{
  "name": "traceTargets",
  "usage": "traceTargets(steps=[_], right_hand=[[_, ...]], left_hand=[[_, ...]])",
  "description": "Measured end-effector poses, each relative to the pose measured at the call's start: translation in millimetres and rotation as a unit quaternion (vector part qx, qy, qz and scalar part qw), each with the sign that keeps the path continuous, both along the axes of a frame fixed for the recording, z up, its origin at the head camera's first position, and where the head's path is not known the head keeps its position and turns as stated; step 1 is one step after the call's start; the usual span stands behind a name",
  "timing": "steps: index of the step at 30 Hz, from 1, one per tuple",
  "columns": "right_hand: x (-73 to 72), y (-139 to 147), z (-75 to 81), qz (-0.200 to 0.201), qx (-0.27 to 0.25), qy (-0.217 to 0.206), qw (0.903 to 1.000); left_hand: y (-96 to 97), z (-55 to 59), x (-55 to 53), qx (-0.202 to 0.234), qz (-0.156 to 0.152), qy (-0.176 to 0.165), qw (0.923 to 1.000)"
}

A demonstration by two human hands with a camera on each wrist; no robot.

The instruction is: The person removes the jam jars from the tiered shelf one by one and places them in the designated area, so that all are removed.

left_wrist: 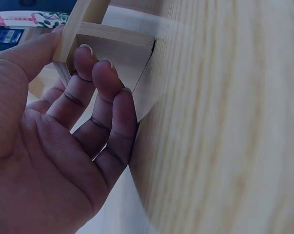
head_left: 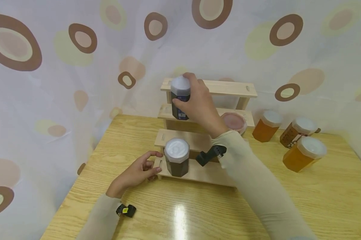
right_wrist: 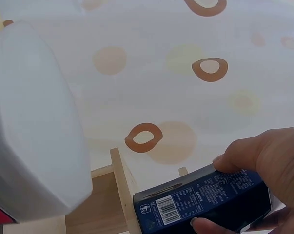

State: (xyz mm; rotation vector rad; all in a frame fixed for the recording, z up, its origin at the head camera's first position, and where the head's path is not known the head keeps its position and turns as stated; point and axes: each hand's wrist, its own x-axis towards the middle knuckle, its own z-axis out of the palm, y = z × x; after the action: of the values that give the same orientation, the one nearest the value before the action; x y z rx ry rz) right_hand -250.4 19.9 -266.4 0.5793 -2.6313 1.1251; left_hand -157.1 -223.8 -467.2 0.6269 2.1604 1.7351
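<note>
Right hand (head_left: 199,100) pinches dark blue jar (head_left: 180,91), white lid up, thumb on its near side, fingers round the far and right side. Jar is at the left end of the wooden shelf (head_left: 210,173), at its upper tiers; can't tell if its base touches a board. Left hand (head_left: 137,171) sits at the left end of the lowest tier, fingers loosely bent with gaps between them, thumb touching the board; can't tell if it really grips. Just right of it, dark jar (head_left: 177,156) stands upright on that tier. Pink-lidded jar (head_left: 234,121) at shelf's right, partly behind the right forearm. Right of shelf on the wooden table (head_left: 150,213): orange jar (head_left: 264,130) far left, brown jar (head_left: 291,133) right of it, amber jar (head_left: 300,156) nearer.
</note>
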Motion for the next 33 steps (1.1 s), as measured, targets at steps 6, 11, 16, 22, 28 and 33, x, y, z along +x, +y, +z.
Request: traceTargets(steps=[6, 11, 16, 22, 28, 33], right_hand=[[1.0, 2, -0.3, -0.006, -0.015, 0.011, 0.9998], [2.6, 7, 6.4, -0.003, -0.025, 0.034, 0.9991], [4.1, 11, 16.9, 0.011, -0.03, 0.045, 0.9984], [5.0, 19, 24.3, 0.011, -0.038, 0.054, 0.9978], [4.3, 29, 30.9, 0.007, -0.039, 0.062, 0.9973], [5.3, 40, 39.2, 0.008, -0.037, 0.051, 0.998]], left_hand=[[1.8, 0.8, 0.8, -0.005, -0.001, 0.003, 1.0], [2.5, 2.1, 1.2, -0.009, -0.001, 0.004, 1.0], [2.6, 3.8, 2.2, -0.01, 0.004, 0.0, 0.9999], [2.1, 1.6, 1.2, -0.003, 0.001, -0.003, 1.0], [1.6, 1.4, 0.2, -0.003, 0.001, 0.0, 1.0], [1.8, 0.3, 0.1, -0.006, -0.001, 0.002, 1.0]])
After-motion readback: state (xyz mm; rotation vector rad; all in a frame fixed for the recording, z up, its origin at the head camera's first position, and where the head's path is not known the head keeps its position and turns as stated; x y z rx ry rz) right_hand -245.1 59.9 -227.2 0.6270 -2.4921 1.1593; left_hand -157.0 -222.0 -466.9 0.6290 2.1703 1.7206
